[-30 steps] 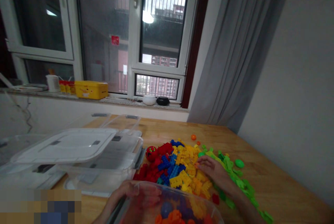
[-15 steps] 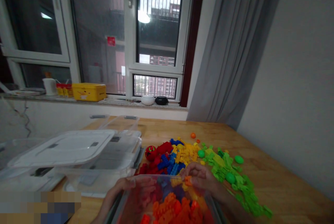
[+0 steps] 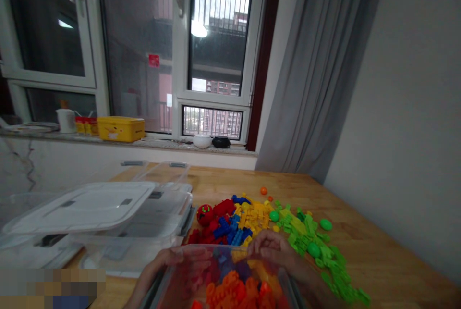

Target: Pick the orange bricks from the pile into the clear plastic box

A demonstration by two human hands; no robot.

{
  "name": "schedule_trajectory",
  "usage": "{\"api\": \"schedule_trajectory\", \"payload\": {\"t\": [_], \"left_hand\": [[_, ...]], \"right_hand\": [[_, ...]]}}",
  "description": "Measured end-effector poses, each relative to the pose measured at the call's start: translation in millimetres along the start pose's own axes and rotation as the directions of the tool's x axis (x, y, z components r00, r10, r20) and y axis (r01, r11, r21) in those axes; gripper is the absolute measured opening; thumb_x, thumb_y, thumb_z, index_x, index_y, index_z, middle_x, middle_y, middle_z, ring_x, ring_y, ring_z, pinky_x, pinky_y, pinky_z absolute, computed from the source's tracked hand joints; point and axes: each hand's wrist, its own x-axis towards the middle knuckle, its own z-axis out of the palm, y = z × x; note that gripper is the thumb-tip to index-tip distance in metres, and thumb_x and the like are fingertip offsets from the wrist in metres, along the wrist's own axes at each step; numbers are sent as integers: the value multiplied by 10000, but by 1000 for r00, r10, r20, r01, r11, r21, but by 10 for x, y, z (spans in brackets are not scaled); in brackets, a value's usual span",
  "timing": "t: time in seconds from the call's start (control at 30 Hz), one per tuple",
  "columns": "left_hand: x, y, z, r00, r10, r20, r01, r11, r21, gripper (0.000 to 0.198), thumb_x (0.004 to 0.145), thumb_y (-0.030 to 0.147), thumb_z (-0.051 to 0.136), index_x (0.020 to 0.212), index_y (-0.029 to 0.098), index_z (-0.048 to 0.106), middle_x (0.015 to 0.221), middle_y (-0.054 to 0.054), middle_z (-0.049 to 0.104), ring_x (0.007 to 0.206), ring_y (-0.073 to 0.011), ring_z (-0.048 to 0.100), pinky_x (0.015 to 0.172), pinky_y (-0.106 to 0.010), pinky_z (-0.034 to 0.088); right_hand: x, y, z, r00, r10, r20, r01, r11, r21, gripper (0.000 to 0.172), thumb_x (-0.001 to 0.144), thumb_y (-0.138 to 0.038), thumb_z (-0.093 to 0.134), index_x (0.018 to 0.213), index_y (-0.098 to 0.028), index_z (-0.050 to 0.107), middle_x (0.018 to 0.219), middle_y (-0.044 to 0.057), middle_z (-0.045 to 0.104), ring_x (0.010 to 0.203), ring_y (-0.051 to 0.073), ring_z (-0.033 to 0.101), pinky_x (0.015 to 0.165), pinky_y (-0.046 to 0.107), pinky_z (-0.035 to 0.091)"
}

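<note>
A clear plastic storage box (image 3: 230, 247) stands at the bottom of the view, with orange toy blocks (image 3: 239, 292) inside. My left hand (image 3: 173, 263) grips its far left corner; the fingers lie along the outside and show through the clear wall. Over the far right part of the rim is my right hand (image 3: 272, 250), its fingers curled; whatever they may hold is hidden. Just beyond the box lie red blocks (image 3: 224, 207), blue blocks (image 3: 234, 229) and yellow blocks (image 3: 255, 215). Green blocks (image 3: 306, 227) spread out to the right of my right hand.
To the left are white box lids (image 3: 90, 205) stacked on clear boxes (image 3: 108, 251). A small orange ball (image 3: 263, 191) rests behind the blocks on the wooden table (image 3: 378, 232). A yellow box (image 3: 120, 129), a white bowl and a black bowl (image 3: 221, 142) stand on the windowsill.
An orange block that showed between my right thumb and fingers is out of sight now. The left hand keeps its grip on the box. The view has shifted slightly.
</note>
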Motion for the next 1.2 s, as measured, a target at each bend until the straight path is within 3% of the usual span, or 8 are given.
{"api": "schedule_trajectory", "payload": {"t": [0.1, 0.17, 0.27, 0.33, 0.53, 0.7, 0.87, 1.2], "left_hand": [[-13, 6, 28, 1000, 12, -13, -11, 1000, 9, 498, 599, 226, 647, 1076, 127, 753, 927, -136, 821, 991, -419, 680, 861, -483, 491], [-20, 11, 31, 1000, 13, -22, -13, 1000, 14, 497, 600, 219, 638, 1075, 132, 756, 913, -139, 823, 976, -417, 688, 856, -487, 497], [-12, 11, -3, 999, 11, -32, -11, 1000, 16, 450, 611, 217, 631, 1028, 129, 776, 897, -147, 823, 962, -410, 695, 856, -489, 504], [6, 5, -49, 999, 8, -34, -8, 1000, 15, 390, 622, 204, 623, 962, 123, 796, 880, -153, 823, 955, -404, 700, 863, -490, 506], [37, -42, -143, 999, 11, -39, -12, 999, -34, 257, 658, 180, 589, 754, 119, 820, 807, -160, 820, 945, -391, 712, 878, -490, 515], [5, -55, -93, 996, 26, -85, -30, 998, -48, 241, 680, 176, 593, 761, 131, 816, 852, -149, 822, 951, -380, 715, 869, -479, 530], [16, -29, -116, 994, 11, -106, -14, 1000, -27, 200, 659, 182, 606, 662, 141, 801, 791, -143, 822, 937, -392, 717, 866, -496, 527], [3, -105, -48, 991, 114, -68, -113, 993, 22, 402, 707, 190, 568, 1042, 84, 762, 937, -192, 809, 942, -386, 718, 860, -482, 528]], "right_hand": [[-1, -45, -24, 982, 12, -189, -24, 998, -62, 310, 770, -488, 709, 763, -185, 648, 790, 24, 654, 791, 165, 611, 766, 290, 465], [15, -22, -103, 959, -28, -282, -45, 967, -249, 344, 791, -512, 671, 722, -177, 631, 716, 6, 617, 711, 148, 571, 690, 266, 442], [31, 70, -276, 958, -58, -282, -118, 813, -569, 352, 807, -499, 641, 690, -167, 630, 637, -11, 578, 621, 126, 508, 590, 242, 384], [17, 122, -375, 970, -6, -244, -164, 726, -668, 293, 787, -448, 657, 710, -165, 659, 608, -21, 575, 579, 113, 479, 540, 226, 345], [-84, 40, -418, 962, 217, -167, -271, 674, -687, 128, 670, -260, 694, 744, -162, 729, 544, -37, 579, 491, 83, 419, 469, 196, 280], [-116, -39, -435, 950, 274, -151, -298, 643, -705, 111, 641, -228, 680, 703, -163, 744, 470, -58, 518, 435, 65, 358, 425, 187, 239], [-133, 37, -551, 932, 343, -120, -330, 661, -674, 162, 652, -243, 659, 748, -184, 776, 505, -50, 571, 419, 61, 364, 419, 187, 236], [-134, 135, -649, 933, 351, -77, -309, 672, -673, 164, 667, -250, 668, 748, -184, 794, 590, -16, 661, 474, 72, 431, 457, 179, 285]]}}
